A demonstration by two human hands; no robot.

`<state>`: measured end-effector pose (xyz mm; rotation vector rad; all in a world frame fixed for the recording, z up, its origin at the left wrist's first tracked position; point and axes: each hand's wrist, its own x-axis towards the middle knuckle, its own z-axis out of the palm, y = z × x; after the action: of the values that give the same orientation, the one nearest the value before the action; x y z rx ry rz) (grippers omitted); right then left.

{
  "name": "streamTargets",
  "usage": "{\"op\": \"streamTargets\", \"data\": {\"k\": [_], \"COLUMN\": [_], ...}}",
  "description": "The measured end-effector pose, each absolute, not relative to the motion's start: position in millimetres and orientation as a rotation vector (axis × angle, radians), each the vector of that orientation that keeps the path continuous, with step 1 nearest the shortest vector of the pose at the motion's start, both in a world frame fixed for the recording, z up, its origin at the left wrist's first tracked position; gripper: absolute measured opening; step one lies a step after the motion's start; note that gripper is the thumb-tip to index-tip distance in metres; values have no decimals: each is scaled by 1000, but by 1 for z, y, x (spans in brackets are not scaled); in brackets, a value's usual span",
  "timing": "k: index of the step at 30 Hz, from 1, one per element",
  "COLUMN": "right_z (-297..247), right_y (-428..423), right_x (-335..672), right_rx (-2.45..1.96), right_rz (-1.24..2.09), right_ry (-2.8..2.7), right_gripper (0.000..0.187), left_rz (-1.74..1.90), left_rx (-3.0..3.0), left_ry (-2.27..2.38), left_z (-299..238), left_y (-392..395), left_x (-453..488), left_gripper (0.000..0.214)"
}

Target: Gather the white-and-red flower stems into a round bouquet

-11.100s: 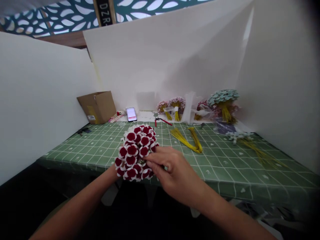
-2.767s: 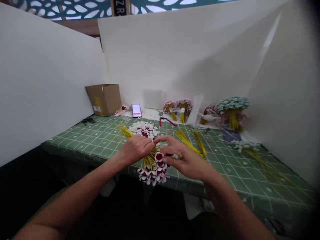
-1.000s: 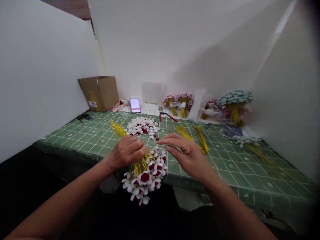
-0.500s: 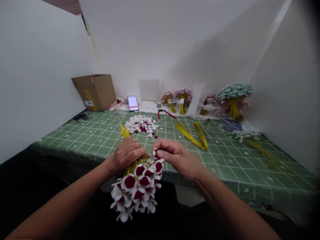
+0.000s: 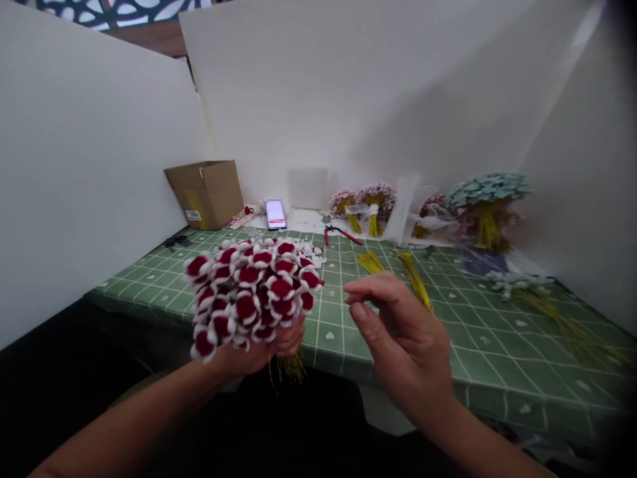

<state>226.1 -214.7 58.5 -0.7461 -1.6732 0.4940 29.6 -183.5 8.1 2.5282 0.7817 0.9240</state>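
cardboard box (image 5: 206, 192) back left, clear of the work. left hand (image 5: 259, 348) fisted on the stems of the red-and-white flower bunch (image 5: 251, 289), heads up over the table (image 5: 448, 332) near edge (stem ends poke out below). right hand (image 5: 398, 325) loose, empty, just beside it. suggest a firm low grip, then level the heads

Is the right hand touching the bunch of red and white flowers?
Apart. The head view shows green tablecloth between the right hand and the flower bunch, which the left hand grips from below.
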Motion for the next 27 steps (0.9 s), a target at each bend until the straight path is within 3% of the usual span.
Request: {"op": "streamTargets", "data": {"k": [4, 8, 18, 27], "right_z": [54, 47, 38, 44], "right_y": [-211, -199, -189, -184], "right_x": [222, 220, 223, 229], "right_rx": [-715, -789, -892, -1007], "right_rz": [282, 253, 71, 145], "right_ry": [-1866, -1905, -1909, -1957], "right_gripper": [28, 18, 22, 7], "left_rz": [839, 804, 737, 664], "left_rx": [1420, 919, 755, 910], "left_ry": [508, 390, 270, 386], "left_z": [1, -4, -14, -14], "left_y": [-191, -196, -194, -186], "left_x": [46, 53, 54, 50], "left_gripper": [37, 31, 11, 22]}}
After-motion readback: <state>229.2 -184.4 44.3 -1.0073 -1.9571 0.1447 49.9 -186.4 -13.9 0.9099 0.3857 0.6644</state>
